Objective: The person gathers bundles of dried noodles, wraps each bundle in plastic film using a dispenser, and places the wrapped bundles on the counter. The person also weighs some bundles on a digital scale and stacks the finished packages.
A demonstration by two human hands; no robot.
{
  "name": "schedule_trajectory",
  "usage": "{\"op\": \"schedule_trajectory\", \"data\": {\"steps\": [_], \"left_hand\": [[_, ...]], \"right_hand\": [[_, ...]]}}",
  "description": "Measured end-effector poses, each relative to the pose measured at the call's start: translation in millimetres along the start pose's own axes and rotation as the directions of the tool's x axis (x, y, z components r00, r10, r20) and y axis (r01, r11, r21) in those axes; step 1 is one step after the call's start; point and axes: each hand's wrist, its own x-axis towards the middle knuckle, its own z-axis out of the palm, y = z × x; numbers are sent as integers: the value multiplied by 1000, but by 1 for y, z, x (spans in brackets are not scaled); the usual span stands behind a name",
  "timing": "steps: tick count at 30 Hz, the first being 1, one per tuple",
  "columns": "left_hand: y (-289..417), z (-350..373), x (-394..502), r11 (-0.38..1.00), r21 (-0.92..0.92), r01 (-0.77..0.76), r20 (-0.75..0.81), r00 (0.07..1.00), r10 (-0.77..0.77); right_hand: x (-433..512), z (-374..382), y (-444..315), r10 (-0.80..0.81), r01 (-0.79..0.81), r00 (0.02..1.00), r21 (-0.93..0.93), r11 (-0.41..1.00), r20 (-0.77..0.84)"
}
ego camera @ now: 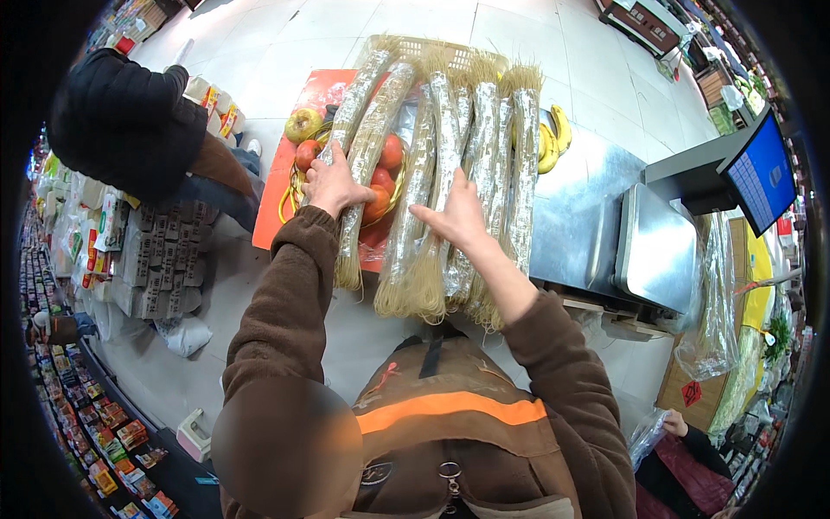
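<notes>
Several long bundles of dried noodles, likely vermicelli, in shiny clear wrap (481, 123) lie side by side before me. Their looped ends hang over the near edge of the table, and the loose strand ends point away. My left hand (336, 183) rests on the two leftmost bundles (382, 117), thumb and fingers spread. On the middle bundles (445, 110) lies my right hand (455, 211), its thumb held out to the left. Whether the fingertips grip any bundle is hidden. Red fruit (390, 152) in a yellow-rimmed basket (403, 188) shows between and under the bundles.
The bundles cross a red tabletop (275, 214) and a far plastic crate (415, 48). Bananas (550, 149) lie beside a metal counter (570, 194) with a scale plate (658, 240) and a screen (762, 168). A person (130, 123) stands left; another person's hand (675, 423) holds clear plastic.
</notes>
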Motion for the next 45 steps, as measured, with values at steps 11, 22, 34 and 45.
{"op": "schedule_trajectory", "data": {"steps": [11,22,34,45], "left_hand": [[-9,-14,32,993,-120,9,41,999,-4],[-55,-49,-13,282,-937,208,314,856,410],[14,-57,-81,450,-513,-731,-336,653,678],[24,-46,-93,130,-991,-7,106,534,839]], "right_hand": [[44,4,28,102,-121,990,222,967,94],[24,0,44,-148,-51,985,970,239,88],[17,-30,-28,-191,27,981,997,-78,-41],[-76,-63,29,-265,178,947,983,-37,-181]]}}
